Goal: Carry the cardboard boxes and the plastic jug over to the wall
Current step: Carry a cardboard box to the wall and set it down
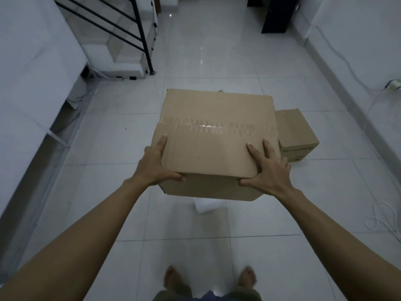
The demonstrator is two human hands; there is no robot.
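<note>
A large taped cardboard box [213,135] is in the middle of the view, held above the tiled floor. My left hand [157,165] grips its near left corner, fingers up the side and thumb along the front edge. My right hand [270,168] grips the near right corner, fingers spread on the top and thumb on the front face. A smaller cardboard box [296,132] rests on the floor just right of and behind the large one. Something white [206,206] shows under the large box's near edge; I cannot tell what it is. I see no plastic jug.
White walls run along the left [32,72] and the right [358,51]. A black stair railing [143,40] with white steps stands at the back left. A dark cabinet [275,16] is at the back right. Loose white cable [382,218] lies on the floor at right. My bare feet [208,276] are below.
</note>
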